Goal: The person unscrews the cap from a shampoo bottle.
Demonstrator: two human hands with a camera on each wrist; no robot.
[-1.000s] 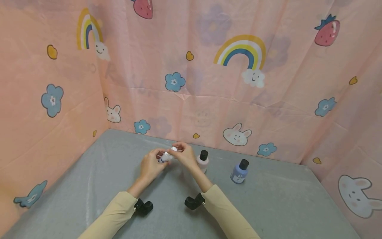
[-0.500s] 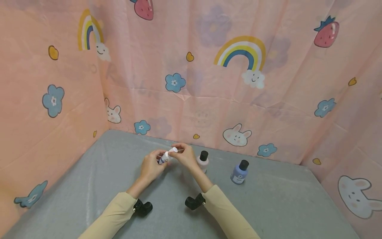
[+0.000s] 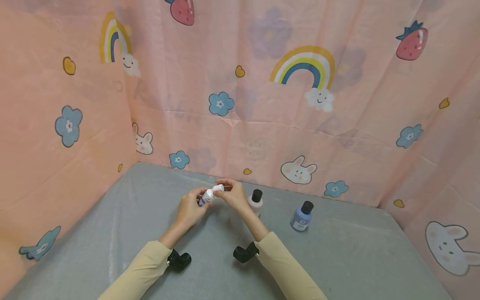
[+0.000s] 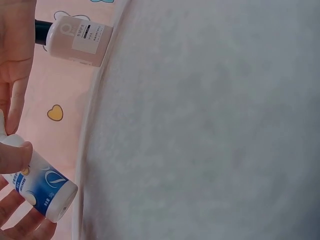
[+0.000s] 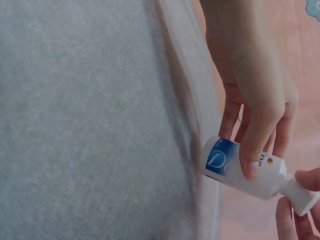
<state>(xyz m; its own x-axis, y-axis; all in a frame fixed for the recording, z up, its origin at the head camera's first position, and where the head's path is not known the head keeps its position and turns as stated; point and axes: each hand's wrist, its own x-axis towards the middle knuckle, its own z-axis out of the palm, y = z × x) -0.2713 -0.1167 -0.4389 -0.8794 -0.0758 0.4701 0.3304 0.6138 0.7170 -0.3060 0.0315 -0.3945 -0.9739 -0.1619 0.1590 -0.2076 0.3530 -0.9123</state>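
Note:
My left hand [image 3: 190,209] grips a small white bottle with a blue label [image 5: 220,157], its thumb on one side and fingers round the other. The bottle is tilted above the table, its capped end up and to the right. At that end my right hand [image 3: 236,196] pinches the white cap [image 5: 300,196] between thumb and fingers. A narrow white neck shows between cap and bottle in the right wrist view; whether the cap is loose, I cannot tell. The bottle's base faces outward in the left wrist view, where my right fingers partly hide the cap.
A pale pink bottle with a black cap [image 3: 255,204] stands just behind my right wrist. Farther right is a purple-blue bottle with a black cap [image 3: 301,218]. The grey-covered table [image 3: 356,250] meets a pink patterned curtain [image 3: 255,137] at the back and sides.
My right fingers have shifted a little on the cap, and more of the cap's white side shows. The left hand and the standing bottles stay in place.

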